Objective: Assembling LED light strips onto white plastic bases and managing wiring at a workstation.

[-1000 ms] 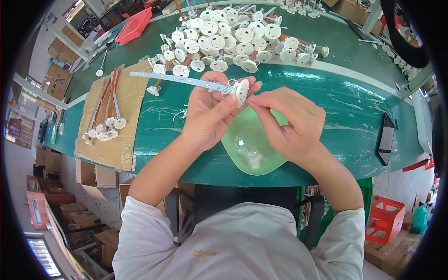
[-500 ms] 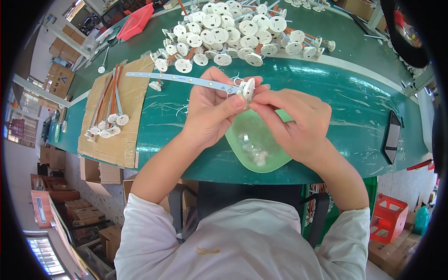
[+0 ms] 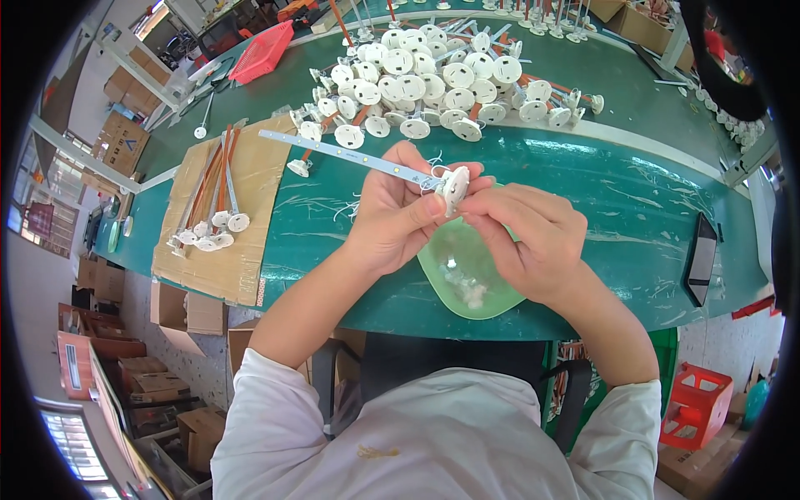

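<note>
My left hand (image 3: 392,218) is closed around an LED strip light (image 3: 350,156), a narrow pale strip with small yellowish chips and a round white end cap (image 3: 454,190). Thin white wires loop where the strip meets the cap. The strip points to the upper left. At the cap's right edge, my right hand (image 3: 533,233) has its thumb and forefinger pinched together; what is between those fingertips, if anything, is too small to make out. Just under both hands sits a light green plastic bowl (image 3: 475,283) with small clear and whitish bits inside.
Cardboard (image 3: 225,271) at the left carries several similar strip lights (image 3: 208,225). A big pile of them (image 3: 417,83) lies across the table's far side, near a red basket (image 3: 261,52). A dark flat device (image 3: 702,258) rests at the right. A red stool (image 3: 697,407) stands below.
The whole view has shifted slightly, so the scene sits lower and farther right. My hands keep nearly the same hold, and the cap's flat face has turned more into view.
</note>
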A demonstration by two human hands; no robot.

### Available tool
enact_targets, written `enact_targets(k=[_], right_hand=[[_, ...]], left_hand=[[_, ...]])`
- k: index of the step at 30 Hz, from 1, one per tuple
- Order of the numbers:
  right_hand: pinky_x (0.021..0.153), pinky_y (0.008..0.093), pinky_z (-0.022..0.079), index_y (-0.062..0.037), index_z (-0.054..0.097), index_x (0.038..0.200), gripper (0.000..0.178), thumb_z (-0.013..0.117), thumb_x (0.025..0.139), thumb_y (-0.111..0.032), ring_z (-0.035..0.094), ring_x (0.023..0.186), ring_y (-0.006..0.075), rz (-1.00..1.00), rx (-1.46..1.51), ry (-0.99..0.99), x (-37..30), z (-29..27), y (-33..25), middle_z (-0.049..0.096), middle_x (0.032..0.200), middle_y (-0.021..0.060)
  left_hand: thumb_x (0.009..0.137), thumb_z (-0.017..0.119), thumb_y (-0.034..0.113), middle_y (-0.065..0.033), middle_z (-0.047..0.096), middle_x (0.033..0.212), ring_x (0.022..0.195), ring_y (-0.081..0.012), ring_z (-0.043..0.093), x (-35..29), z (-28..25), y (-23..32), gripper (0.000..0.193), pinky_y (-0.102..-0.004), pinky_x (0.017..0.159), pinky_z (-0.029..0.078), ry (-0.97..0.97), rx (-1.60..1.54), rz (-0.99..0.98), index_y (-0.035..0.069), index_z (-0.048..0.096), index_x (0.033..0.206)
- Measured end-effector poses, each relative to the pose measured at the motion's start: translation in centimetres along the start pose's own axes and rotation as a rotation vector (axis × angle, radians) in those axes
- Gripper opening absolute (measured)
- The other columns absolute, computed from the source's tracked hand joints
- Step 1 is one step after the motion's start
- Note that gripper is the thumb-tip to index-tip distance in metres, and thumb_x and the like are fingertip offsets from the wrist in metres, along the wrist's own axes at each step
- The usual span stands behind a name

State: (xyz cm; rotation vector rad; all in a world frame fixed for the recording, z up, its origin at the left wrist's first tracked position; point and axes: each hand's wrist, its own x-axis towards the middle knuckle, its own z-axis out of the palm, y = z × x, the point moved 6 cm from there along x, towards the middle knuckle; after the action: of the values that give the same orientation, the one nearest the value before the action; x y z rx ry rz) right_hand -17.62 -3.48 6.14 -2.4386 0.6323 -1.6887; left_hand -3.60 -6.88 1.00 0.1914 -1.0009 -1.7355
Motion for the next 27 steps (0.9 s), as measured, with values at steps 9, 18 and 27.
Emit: enact_targets(k=[9, 18, 27], right_hand=[[0.054, 0.0281, 0.051, 0.003, 0.063, 0.083, 0.014, 0.068, 0.072, 0.009, 0.065, 0.061, 0.0234, -0.073, -0.138, 0.09, -0.4, 0.5, -0.6, 0.066, 0.075, 0.0125], [0.053, 0.0276, 0.051, 0.0038, 0.062, 0.083, 0.016, 0.062, 0.07, 0.014, 0.063, 0.059, 0.0222, -0.023, -0.108, 0.117, -1.0, 0.5, 0.2, 0.065, 0.073, 0.0121], [0.066, 0.0289, 0.056, 0.0016, 0.065, 0.098, 0.019, 0.068, 0.079, 0.005, 0.068, 0.078, 0.0209, 0.18, -0.115, 0.057, 0.1, 0.7, 0.4, 0.068, 0.091, 0.0134]], left_hand=[[0.084, 0.066, -0.004, -0.0251, 0.055, 0.124, 0.119, -0.0373, 0.054, -0.1, 0.0, -0.4, 0.031, -0.048, 0.101, 0.046, 0.055, 0.081, 0.114, 0.01, 0.043, 0.099], [0.085, 0.068, 0.003, -0.019, 0.053, 0.13, 0.125, -0.0348, 0.05, 0.1, 0.0, -1.3, 0.029, -0.0444, 0.1, 0.048, 0.036, 0.131, 0.103, 0.013, 0.043, 0.096], [0.076, 0.074, -0.005, -0.0157, 0.065, 0.1, 0.103, -0.025, 0.063, -1.3, -1.3, 4.4, 0.031, -0.0374, 0.085, 0.055, 0.271, 0.6, 0.312, 0.005, 0.047, 0.087]])
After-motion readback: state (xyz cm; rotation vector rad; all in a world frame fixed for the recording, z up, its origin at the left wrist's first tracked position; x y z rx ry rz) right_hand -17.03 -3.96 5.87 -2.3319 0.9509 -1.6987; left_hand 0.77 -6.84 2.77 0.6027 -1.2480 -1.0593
